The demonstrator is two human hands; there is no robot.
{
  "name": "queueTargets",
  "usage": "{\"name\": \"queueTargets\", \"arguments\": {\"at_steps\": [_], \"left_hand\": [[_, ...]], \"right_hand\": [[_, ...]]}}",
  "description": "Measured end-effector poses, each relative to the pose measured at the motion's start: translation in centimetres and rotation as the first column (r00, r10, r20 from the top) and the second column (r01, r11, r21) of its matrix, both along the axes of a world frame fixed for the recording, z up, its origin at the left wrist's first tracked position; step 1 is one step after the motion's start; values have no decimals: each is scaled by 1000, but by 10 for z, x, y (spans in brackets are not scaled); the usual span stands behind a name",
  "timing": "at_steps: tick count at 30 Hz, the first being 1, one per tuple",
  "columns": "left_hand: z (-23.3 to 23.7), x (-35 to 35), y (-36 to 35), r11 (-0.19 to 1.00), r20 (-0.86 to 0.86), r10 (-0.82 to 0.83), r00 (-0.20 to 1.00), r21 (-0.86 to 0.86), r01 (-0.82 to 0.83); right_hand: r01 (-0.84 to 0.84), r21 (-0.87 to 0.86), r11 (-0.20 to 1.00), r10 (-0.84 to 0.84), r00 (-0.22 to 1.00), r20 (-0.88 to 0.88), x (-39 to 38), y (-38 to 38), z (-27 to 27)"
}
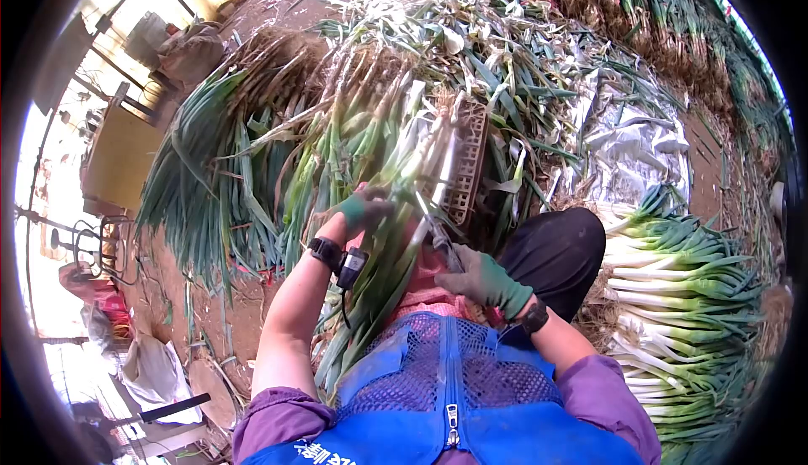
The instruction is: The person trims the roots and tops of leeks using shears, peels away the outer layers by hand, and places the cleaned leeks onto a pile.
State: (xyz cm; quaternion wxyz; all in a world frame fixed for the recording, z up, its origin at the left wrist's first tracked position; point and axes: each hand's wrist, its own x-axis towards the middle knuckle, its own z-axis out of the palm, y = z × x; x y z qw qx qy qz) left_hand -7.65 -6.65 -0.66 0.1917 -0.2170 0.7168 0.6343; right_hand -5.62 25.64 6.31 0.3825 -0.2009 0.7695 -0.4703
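Observation:
My left hand [364,212], in a green and grey glove, is closed around a bunch of green onions [396,179] that lies across my lap, roots pointing away from me. In my right hand [481,278], gloved the same way, is a thin metal tool [434,228] whose tip reaches toward the stalks. A brown plastic crate [468,162] stands just beyond, partly covered by the onions. Untrimmed green onions [227,170] with brown roots are heaped at the left of the bunch.
Cleaned green onions [673,297] with white stems lie stacked at the right. Peeled leaves [505,53] cover the ground ahead, beside a white sheet [631,149]. More rooted onions line the upper right. A tan box [124,158] stands at the left.

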Motion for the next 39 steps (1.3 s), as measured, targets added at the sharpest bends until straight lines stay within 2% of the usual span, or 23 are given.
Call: {"name": "queueTargets", "arguments": {"at_steps": [1, 3, 5, 7, 10, 11, 14, 16, 17, 18, 19, 21, 22, 25, 26, 29, 30, 31, 33, 35, 36, 37, 39], "left_hand": [[1, 1, 4, 1000, -6, -16, 1000, -21, 16], [16, 1, 13, 997, -21, -46, 999, -65, 45], [2, 0, 10, 999, -28, -13, 1000, -42, 12], [1, 1, 13, 1000, -40, 25, 999, -8, -26], [2, 3, 14, 995, -98, 39, 994, -84, -47], [-1, 3, 15, 988, -99, 50, 994, -143, -64], [-2, 5, 15, 939, -120, 49, 992, -332, -86], [13, 11, 23, 879, -143, -1, 990, -472, -67], [15, 9, 22, 876, -88, -19, 996, -481, -26], [17, 12, 23, 789, -126, -77, 989, -615, -17], [18, 15, 24, 683, -156, -141, 978, -731, -18], [17, 15, 21, 682, -140, -142, 980, -732, -6], [16, 16, 20, 682, -131, -142, 981, -731, 1], [24, 21, 26, 733, -127, -115, 985, -680, -2], [20, 21, 27, 717, -192, -141, 971, -697, -33], [19, 13, 22, 724, -34, -164, 986, -683, 97], [25, 12, 24, 718, -18, -170, 985, -688, 111], [33, 11, 27, 710, -2, -176, 984, -693, 125], [37, 8, 31, 684, 16, -205, 979, -713, 155], [36, 3, 31, 646, 21, -250, 968, -741, 183], [35, 2, 33, 656, 38, -223, 974, -733, 179], [30, 1, 31, 673, 47, -230, 972, -714, 193], [18, -4, 27, 707, 59, -245, 968, -672, 220]], "right_hand": [[29, 7, 1000, -30, 998, 57, -2, -2, 1], [50, -21, 999, -49, 998, 32, -2, -6, -6], [63, -43, 997, -62, 998, 27, 2, -7, -3], [-6, 10, 1000, 6, 1000, -24, 4, -1, -1], [-87, 65, 994, 92, 993, -80, 4, 0, 3], [-109, 80, 991, 117, 988, -97, 4, 1, 4], [22, 32, 999, -23, 999, 49, -10, -7, -7], [8, 57, 998, -9, 1000, 26, -10, -14, 3], [1, 68, 998, -2, 1000, 15, -9, -17, 9], [-89, 123, 988, 86, 996, 26, -9, -17, 13], [-70, 92, 993, 72, 997, -12, -7, -16, 6], [-35, 34, 999, 38, 995, -90, -2, -15, -4], [22, 105, 994, -17, 999, -46, -7, -14, -9], [43, 55, 998, -45, 998, 36, -23, -17, -8], [4, 76, 997, -6, 1000, 26, -24, -22, 0], [36, -17, 999, -38, 994, -106, -41, -33, -43], [88, -22, 996, -89, 994, -58, -56, -39, -52], [94, 47, 994, -94, 996, -10, -76, -43, -63], [137, 121, 983, -154, 977, 147, -97, -51, -31], [140, -8, 990, -140, 990, 5, -101, -53, -61], [112, -70, 991, -111, 994, 8, -94, -53, -69], [77, -64, 995, -79, 997, -18, -90, -48, -76], [5, 124, 992, 7, 996, -94, -78, -42, -53]]}}
